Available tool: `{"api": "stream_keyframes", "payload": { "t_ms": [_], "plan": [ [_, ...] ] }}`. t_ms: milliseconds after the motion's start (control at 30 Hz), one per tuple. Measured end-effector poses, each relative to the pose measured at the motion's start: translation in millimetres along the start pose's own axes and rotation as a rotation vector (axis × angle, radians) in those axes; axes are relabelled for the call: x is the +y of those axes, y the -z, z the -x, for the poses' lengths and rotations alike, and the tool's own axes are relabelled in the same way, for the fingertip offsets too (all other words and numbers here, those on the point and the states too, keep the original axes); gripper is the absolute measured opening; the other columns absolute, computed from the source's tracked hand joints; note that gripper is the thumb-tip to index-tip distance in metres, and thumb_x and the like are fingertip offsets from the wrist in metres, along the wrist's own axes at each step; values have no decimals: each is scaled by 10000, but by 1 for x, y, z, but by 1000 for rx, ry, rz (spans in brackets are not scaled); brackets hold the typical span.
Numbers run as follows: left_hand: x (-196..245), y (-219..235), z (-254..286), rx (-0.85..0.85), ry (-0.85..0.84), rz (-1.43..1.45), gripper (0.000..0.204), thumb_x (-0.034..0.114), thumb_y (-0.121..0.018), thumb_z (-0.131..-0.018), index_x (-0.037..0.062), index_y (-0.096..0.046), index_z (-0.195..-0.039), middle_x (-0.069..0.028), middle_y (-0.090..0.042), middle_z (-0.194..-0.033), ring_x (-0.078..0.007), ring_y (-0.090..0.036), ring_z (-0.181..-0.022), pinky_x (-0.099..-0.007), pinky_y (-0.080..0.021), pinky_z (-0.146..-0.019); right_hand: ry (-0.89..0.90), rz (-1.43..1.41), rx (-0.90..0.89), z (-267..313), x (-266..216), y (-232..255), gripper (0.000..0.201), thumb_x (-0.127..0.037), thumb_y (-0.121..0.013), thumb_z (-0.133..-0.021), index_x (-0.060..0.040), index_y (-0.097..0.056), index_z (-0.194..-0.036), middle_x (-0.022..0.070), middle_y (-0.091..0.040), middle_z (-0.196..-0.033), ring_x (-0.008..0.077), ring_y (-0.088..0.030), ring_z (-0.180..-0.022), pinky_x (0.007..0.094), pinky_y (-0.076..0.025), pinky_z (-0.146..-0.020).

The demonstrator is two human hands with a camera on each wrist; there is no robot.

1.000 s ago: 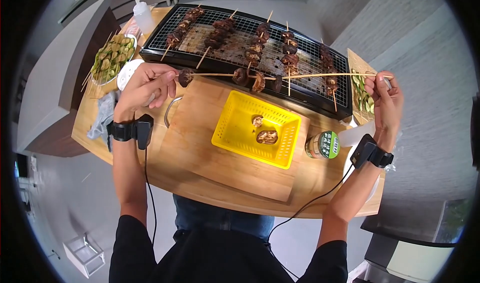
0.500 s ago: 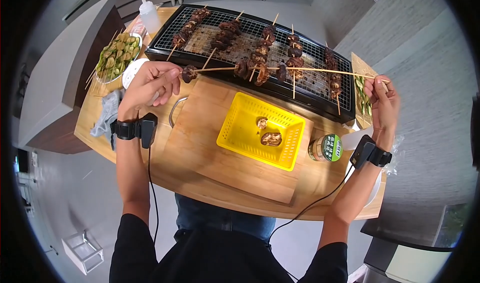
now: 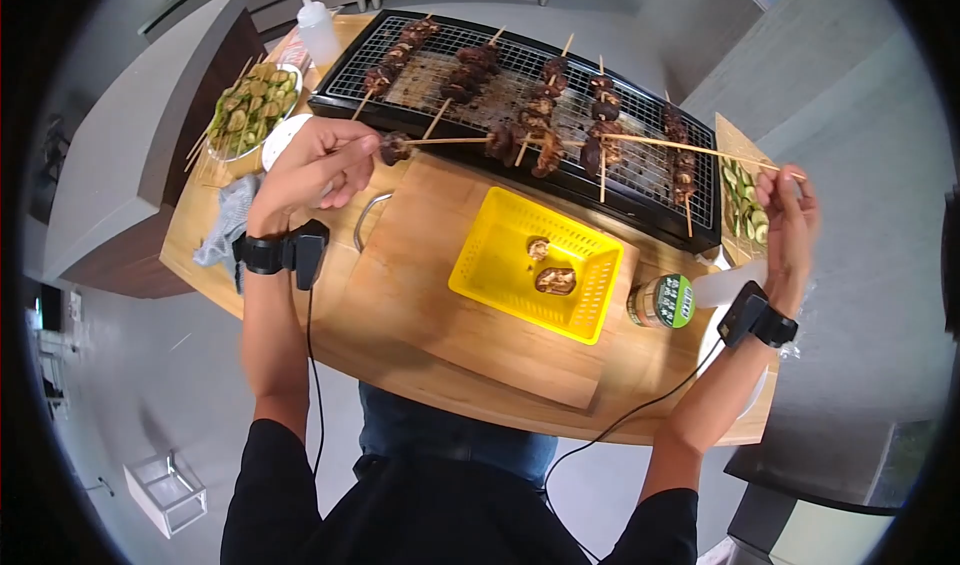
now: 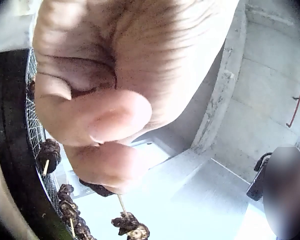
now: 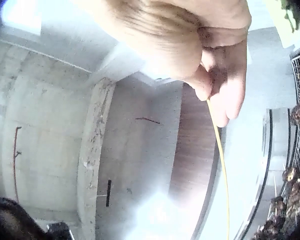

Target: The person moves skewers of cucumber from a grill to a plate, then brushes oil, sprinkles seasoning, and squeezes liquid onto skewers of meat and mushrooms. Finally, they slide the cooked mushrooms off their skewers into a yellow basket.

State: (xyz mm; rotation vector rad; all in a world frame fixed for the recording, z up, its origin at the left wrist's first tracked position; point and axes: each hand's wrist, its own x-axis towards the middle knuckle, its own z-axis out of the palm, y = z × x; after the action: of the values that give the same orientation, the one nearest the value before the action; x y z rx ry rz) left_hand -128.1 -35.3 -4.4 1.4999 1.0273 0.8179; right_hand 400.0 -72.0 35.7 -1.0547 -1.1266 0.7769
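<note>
A long wooden skewer point(image 3: 700, 149) with several dark mushroom pieces spans the gap between both hands, over the grill's near edge. The left hand point(image 3: 325, 165) pinches the end mushroom point(image 3: 395, 148) between thumb and fingers; in the left wrist view the left hand point(image 4: 110, 95) covers most of that piece. The right hand point(image 3: 790, 220) pinches the skewer's bare far end. From the right hand point(image 5: 205, 55) in the right wrist view, the thin skewer point(image 5: 221, 155) runs away from thumb and fingertips.
Several loaded skewers lie on the black grill point(image 3: 420, 85). A yellow basket point(image 3: 478, 265) with two mushroom pieces stands on the wooden board point(image 3: 430, 305). A green-lidded jar point(image 3: 665, 301) stands at its right. A plate of sliced green vegetables point(image 3: 252, 110) is at the left, near a squeeze bottle point(image 3: 318, 35).
The right hand and its skewer end have moved slightly lower, so the skewer slopes down to the right. Both hands keep their pinch. The whole head view has shifted a little.
</note>
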Motion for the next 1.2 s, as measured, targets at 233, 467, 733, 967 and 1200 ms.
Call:
{"api": "stream_keyframes", "payload": {
  "t_ms": [233, 467, 733, 967, 1200],
  "plan": [
    [22, -26, -4, -87, -29, -92, 261, 159, -502, -997, -21, -616, -846, -7, -515, -557, -39, -408, -410, -204, -279, -377, 219, 81, 83, 26, -38, -53, 164, -154, -618, -954, -21, -580, -1042, 104, -662, -908, 169, -662, -845, 244, -547, -778],
    [23, -42, -10, -123, 76, -200, 242, 191, -520, -988, 12, -626, -865, 34, -510, -601, -27, -405, -476, -207, -283, -416, 709, 195, -105, 107, -45, -162, 177, 78, -564, -901, -1, -476, -1033, 249, -663, -884, 358, -700, -809, 396, -593, -677],
    [20, -42, -8, -153, -1, -264, 249, 224, -527, -999, 23, -596, -870, 79, -430, -606, 2, -350, -517, -186, -252, -452, 620, 336, -274, 122, -60, -169, 170, 106, -567, -879, 13, -501, -1006, 273, -679, -867, 313, -699, -824, 334, -557, -754],
    [28, -40, -4, -153, 6, -249, 242, 218, -511, -1005, 26, -591, -882, 76, -419, -589, -4, -347, -507, -192, -242, -447, 627, 126, -110, 122, -64, -164, 179, 82, -595, -884, 9, -477, -998, 259, -666, -877, 326, -701, -839, 382, -569, -774],
    [32, -37, 6, -57, 109, -176, 215, 196, -535, -980, 11, -599, -892, 61, -422, -593, -15, -327, -486, -198, -229, -438, 603, 223, -84, 110, -70, -152, 120, 62, -555, -920, 3, -509, -1014, 249, -671, -901, 275, -685, -789, 345, -574, -711]
  ]
}}
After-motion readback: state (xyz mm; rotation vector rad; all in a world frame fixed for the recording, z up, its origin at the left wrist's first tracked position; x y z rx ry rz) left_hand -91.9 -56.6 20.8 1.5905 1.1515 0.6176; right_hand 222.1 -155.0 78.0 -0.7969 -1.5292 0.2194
